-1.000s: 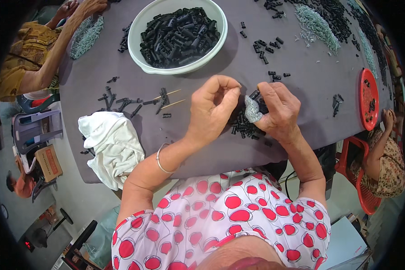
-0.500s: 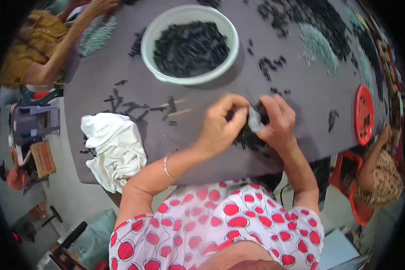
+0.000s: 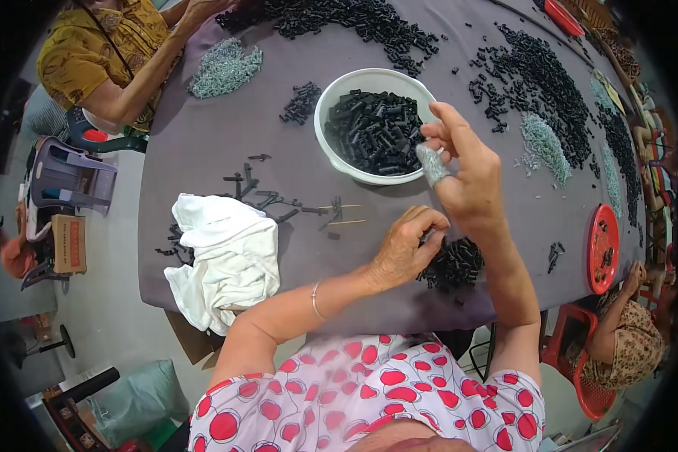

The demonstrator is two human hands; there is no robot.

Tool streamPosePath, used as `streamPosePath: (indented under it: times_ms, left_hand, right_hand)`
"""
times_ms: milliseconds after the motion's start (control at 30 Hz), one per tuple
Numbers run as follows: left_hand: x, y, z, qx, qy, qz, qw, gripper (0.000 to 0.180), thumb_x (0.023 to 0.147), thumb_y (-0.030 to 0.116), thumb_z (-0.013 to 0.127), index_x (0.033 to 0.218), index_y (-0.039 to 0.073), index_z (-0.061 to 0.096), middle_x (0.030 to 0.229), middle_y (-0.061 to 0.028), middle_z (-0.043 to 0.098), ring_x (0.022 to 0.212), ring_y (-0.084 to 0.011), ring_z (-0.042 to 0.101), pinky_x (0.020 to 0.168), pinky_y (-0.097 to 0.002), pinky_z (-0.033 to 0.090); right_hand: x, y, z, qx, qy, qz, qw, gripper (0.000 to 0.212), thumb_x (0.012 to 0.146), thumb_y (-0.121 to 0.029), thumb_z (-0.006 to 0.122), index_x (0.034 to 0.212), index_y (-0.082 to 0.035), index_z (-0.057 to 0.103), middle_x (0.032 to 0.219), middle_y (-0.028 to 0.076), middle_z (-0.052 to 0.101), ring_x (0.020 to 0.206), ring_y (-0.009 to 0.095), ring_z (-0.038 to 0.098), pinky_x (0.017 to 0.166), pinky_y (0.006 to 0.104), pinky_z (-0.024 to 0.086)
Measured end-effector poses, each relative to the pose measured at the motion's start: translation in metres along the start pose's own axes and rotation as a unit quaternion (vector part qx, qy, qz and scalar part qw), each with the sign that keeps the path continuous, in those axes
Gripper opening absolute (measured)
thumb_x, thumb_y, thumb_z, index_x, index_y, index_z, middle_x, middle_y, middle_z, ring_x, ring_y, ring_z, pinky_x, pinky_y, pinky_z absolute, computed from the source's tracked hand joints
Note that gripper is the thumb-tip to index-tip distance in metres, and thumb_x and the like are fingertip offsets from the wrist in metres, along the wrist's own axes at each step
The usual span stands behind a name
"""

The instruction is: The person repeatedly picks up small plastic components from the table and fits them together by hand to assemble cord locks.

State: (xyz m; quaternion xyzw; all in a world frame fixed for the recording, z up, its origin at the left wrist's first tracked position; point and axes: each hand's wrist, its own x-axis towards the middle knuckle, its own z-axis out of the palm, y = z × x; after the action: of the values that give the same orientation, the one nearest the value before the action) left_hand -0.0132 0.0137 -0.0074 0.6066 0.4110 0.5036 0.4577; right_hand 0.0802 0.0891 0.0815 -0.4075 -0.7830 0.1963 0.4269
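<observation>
My right hand [image 3: 467, 173] is raised at the right rim of a white bowl [image 3: 331, 154], its fingers apart and nothing visible in them. A silvery-grey wrap [image 3: 433, 166] covers its thumb. The bowl holds many short black plastic pieces [image 3: 377, 128]. Lower down, my left hand [image 3: 407, 245] is closed in a pinch beside a small pile of black pieces [image 3: 459, 264]. What its fingertips hold, if anything, is too small to make out.
A white cloth [image 3: 230, 256] lies at the table's near left, beside joined black pieces [image 3: 271, 200] and two thin sticks [image 3: 346, 221]. Far right are black heaps [image 3: 542, 83], greenish-grey small parts [image 3: 546, 147] and a red tray [image 3: 603, 248]. Co-workers sit on both sides.
My right hand has left my left hand and risen to the bowl's rim, its fingers opening. The left stays by the pile, still pinched. The whole view has shifted.
</observation>
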Motion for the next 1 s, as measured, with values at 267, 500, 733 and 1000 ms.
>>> streamPosePath:
  times_ms: [267,500,733,1000]
  left_hand:
    - [0.003,-0.005,0.001,0.035,0.019,0.044,0.998,0.012,0.077,-0.003,0.058,0.088,0.0,0.059,0.086,-0.0154,0.059,0.085,-0.0332,0.056,0.075,-0.0402,0.045]
    - [0.006,0.005,-0.005,0.147,-0.07,0.1,0.982,0.016,0.073,0.001,0.064,0.089,0.002,0.063,0.09,-0.0099,0.064,0.088,-0.0288,0.058,0.077,-0.0362,0.046]
    - [0.001,0.004,-0.005,0.102,-0.098,0.071,0.987,0.015,0.073,-0.003,0.066,0.088,-0.001,0.062,0.09,-0.0096,0.065,0.082,-0.0216,0.061,0.073,-0.0302,0.048]
    - [0.003,0.003,-0.004,0.065,-0.09,0.026,0.993,0.014,0.077,-0.006,0.064,0.09,-0.002,0.062,0.09,-0.009,0.063,0.081,-0.0175,0.061,0.074,-0.0271,0.048]
  right_hand:
    - [-0.035,0.022,-0.027,-0.108,0.013,-0.093,0.99,0.033,0.066,0.009,0.06,0.098,-0.001,0.064,0.096,0.015,0.064,0.086,0.028,0.064,0.072,0.0337,0.052]
    - [-0.086,0.062,-0.079,-0.144,0.071,0.107,0.981,0.034,0.065,0.009,0.052,0.096,-0.001,0.063,0.093,0.013,0.063,0.08,0.026,0.062,0.069,0.0308,0.05]
    - [-0.113,0.073,-0.088,-0.135,0.012,0.111,0.985,0.034,0.064,0.009,0.051,0.095,0.0,0.061,0.088,0.014,0.061,0.079,0.03,0.06,0.07,0.0329,0.049]
    - [-0.119,0.074,-0.083,-0.121,-0.016,0.123,0.985,0.03,0.067,0.008,0.054,0.094,-0.001,0.062,0.086,0.012,0.059,0.077,0.028,0.059,0.068,0.0323,0.047]
